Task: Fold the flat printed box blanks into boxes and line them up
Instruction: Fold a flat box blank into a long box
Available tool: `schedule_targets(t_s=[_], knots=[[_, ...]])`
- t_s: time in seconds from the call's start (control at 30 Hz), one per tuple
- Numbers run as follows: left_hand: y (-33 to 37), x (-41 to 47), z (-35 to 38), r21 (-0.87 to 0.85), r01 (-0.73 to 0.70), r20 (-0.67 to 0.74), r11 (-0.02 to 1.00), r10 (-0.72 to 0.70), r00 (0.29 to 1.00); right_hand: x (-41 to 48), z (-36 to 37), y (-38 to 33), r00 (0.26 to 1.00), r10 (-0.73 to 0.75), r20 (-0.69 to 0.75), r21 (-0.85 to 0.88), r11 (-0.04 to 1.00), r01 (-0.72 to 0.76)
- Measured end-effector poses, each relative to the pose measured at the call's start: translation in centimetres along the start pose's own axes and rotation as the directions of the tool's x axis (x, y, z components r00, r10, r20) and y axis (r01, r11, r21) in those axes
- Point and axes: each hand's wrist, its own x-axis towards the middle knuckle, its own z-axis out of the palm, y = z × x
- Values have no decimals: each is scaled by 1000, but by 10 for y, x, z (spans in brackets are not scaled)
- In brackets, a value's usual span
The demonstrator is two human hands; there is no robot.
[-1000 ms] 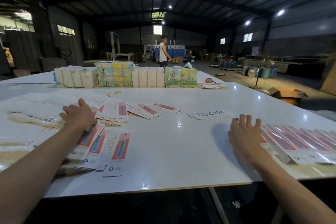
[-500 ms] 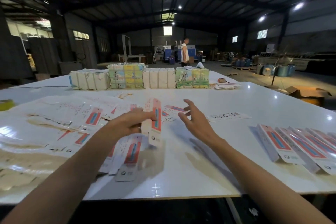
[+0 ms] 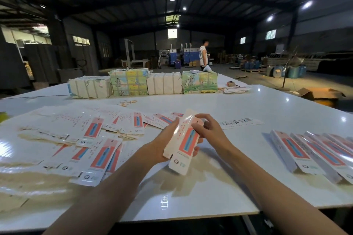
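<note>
Blank [image 3: 183,139] is up off the table [image 3: 210,187], in both hands. Left hand [image 3: 162,147] grips it from below: thumb along the left long edge, fingers wrapped behind, tips showing past the right edge. Right hand [image 3: 209,131] pinches the upper right edge, fingers curled.

Blank is long, narrow, glossy white card, top end tilted away. Two long faces meet at a crease, with glare across the left one. Print: red-orange panel with a long blue shape down the middle, rows of small red text beside it, round dark logo and a small green mark on the bottom flap. Text too small to read, no brand legible.

- Left of the left-hand fingers: loose blanks [image 3: 103,150] fanned flat in overlapping heaps, same print, same gloss.
- Right of the right-hand fingers, well apart: folded boxes [image 3: 315,152] lying in a row side by side, slim rectangular sleeves, red panel up.
- Just beyond the right fingertips: one white strip [image 3: 240,122] flat on the table, black barcode-like marks, unreadable.
- Far past both hands: paper-wrapped bundles [image 3: 145,84] in a line, two plain white, two with green and yellow cartoon print.

Table top is white and shiny, mirrors the roof lamps.
</note>
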Motion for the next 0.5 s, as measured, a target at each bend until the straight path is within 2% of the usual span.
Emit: schedule_targets(t_s=[0.03, 0.1, 0.13, 0.2, 0.27, 0.33, 0.5], knots=[[-7, 3, -4, 7, -10, 16, 1000, 10, 1000, 1, -2, -1, 1000, 28, 9, 36, 999, -28], [-16, 1, -7, -73, 75, 187, 994, -60, 980, 4, -5, -2, 997, 72, 29, 39, 997, -74], [-18, -1, -9, -115, 114, 283, 987, -78, 956, 7, -7, -3, 996, 84, 31, 17, 996, -84], [-21, -2, -14, -98, 113, 377, 989, -68, 924, 9, -10, -6, 995, 88, 42, -60, 995, -85], [-22, -4, -18, -55, 85, 406, 995, -55, 912, 9, -12, -8, 992, 88, 90, -138, 988, -75], [-22, -8, -18, -58, 103, 445, 993, -67, 893, 8, -15, -7, 982, 117, 149, -139, 986, -97], [-21, -8, -17, -63, 53, 447, 997, -19, 894, 8, -21, -9, 955, 143, 261, 79, 983, -169]])
